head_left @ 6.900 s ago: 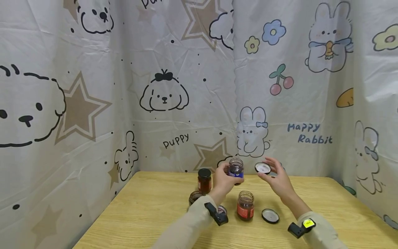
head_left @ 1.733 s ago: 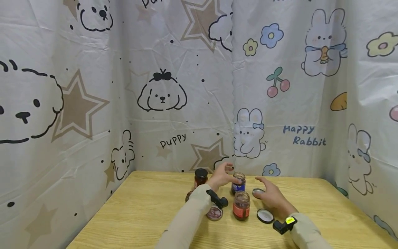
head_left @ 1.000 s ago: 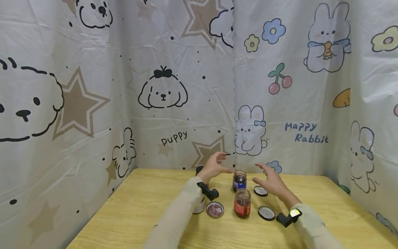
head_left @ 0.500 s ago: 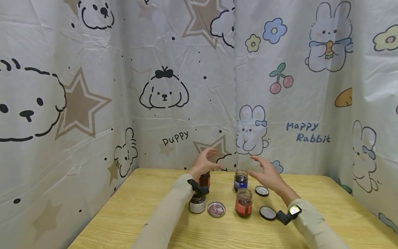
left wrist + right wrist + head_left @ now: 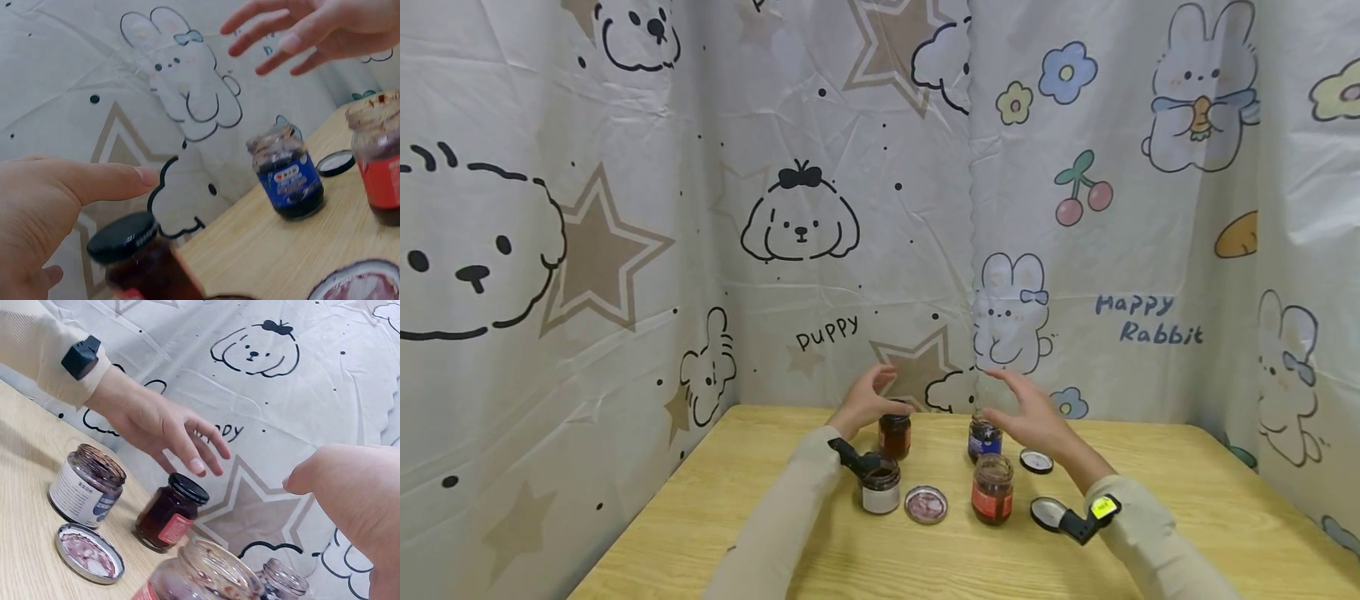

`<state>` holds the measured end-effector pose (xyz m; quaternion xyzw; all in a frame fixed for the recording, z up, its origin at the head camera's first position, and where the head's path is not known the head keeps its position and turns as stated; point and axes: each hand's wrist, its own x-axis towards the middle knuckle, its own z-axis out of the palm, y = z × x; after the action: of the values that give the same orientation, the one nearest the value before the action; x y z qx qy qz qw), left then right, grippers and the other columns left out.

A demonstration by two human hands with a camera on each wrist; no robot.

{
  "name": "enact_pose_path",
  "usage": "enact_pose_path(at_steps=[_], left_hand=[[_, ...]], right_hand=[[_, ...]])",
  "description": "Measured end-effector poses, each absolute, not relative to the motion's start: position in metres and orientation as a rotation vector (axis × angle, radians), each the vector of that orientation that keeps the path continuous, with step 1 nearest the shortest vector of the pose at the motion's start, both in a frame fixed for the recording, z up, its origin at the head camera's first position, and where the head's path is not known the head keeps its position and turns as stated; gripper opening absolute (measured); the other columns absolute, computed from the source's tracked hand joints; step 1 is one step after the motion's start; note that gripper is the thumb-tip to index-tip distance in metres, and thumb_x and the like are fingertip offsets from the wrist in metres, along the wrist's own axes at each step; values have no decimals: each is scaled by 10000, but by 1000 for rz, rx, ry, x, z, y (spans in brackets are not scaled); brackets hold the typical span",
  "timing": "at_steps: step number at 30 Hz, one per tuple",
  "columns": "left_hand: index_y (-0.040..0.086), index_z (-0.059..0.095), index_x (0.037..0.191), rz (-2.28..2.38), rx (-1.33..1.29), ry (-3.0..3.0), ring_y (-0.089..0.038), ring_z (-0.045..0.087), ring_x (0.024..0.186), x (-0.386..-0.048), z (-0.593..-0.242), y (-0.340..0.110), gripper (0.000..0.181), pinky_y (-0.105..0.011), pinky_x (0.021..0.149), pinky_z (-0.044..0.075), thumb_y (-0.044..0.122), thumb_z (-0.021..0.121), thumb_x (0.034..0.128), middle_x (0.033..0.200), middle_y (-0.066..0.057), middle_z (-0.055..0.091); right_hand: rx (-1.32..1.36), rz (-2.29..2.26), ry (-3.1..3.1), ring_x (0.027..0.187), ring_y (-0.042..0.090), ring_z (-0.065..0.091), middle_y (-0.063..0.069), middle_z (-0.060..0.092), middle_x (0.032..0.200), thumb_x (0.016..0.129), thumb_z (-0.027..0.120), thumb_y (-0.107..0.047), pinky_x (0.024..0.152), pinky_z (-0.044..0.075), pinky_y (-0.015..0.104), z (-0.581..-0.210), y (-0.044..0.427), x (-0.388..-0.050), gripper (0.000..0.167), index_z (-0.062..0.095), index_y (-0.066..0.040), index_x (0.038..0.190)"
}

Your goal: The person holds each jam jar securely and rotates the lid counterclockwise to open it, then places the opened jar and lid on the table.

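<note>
My left hand (image 5: 863,403) hovers with spread fingers at the dark jam jar with a black lid (image 5: 895,435), which stands at the back left. In the right wrist view the left fingertips are close above that jar's lid (image 5: 189,487); contact cannot be told. My right hand (image 5: 1036,421), fingers apart and holding nothing, hangs in the air beside the open blue-labelled jar (image 5: 984,442), partly covering it. An open red-labelled jar (image 5: 992,492) stands in front. Closer to the left forearm is an open white-labelled jar (image 5: 881,492), its rim partly hidden by the wrist camera.
Three lids lie inside-up on the wooden table (image 5: 760,500): a jam-smeared lid (image 5: 926,504) between the front jars, a white-lined lid (image 5: 1037,461) at the right, and another lid (image 5: 1048,513) partly behind the right wrist camera. A printed curtain (image 5: 820,292) encloses the table.
Earlier my left hand held the blue-labelled jar aloft and my right its lid. Both are now on the table, released. The left hand has moved left to the lidded jar; the right has risen and shifted left.
</note>
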<state>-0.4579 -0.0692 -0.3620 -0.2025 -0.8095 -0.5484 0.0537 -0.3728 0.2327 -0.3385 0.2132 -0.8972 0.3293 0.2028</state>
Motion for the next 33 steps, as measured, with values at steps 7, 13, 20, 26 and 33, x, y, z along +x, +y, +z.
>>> enact_pose_path(at_steps=[7, 13, 20, 26, 33], left_hand=[[28, 446, 1522, -1667, -651, -2509, -431, 395, 1417, -462, -378, -81, 882, -580, 1118, 360, 146, 919, 787, 1525, -241, 464], [28, 418, 1539, -1696, -675, -2532, -446, 406, 1406, -465, -391, -85, 915, -581, 1127, 346, 124, 917, 778, 1524, -251, 463], [0, 412, 1537, -1729, -686, -2567, -452, 465, 1353, -466, -406, -88, 909, -585, 1075, 411, 71, 905, 777, 1470, -251, 505], [-2, 445, 1509, -1802, -712, -2539, -443, 497, 1334, -467, -420, -92, 884, -589, 1068, 418, 38, 909, 758, 1436, -251, 541], [-22, 511, 1450, -1810, -713, -2504, -429, 552, 1286, -470, -433, -94, 805, -581, 1064, 426, 1, 905, 748, 1373, -235, 601]], right_hand=[[635, 896, -2531, 1433, 471, 348, 218, 395, 1580, 949, 762, -253, 1083, 305, 715, -338, 227, -371, 707, 433, -112, 1559], [672, 876, -2524, 1416, 466, 376, 204, 401, 1574, 939, 758, -283, 1058, 335, 719, -337, 227, -376, 720, 432, -135, 1563], [711, 860, -2537, 1416, 451, 379, 199, 410, 1568, 933, 769, -294, 1068, 334, 707, -342, 225, -380, 730, 437, -117, 1559], [711, 863, -2532, 1422, 446, 376, 193, 401, 1578, 928, 777, -305, 1072, 336, 700, -345, 220, -384, 738, 438, -131, 1561], [713, 874, -2552, 1424, 458, 368, 206, 389, 1581, 930, 775, -263, 1081, 326, 698, -346, 215, -386, 739, 426, -130, 1568]])
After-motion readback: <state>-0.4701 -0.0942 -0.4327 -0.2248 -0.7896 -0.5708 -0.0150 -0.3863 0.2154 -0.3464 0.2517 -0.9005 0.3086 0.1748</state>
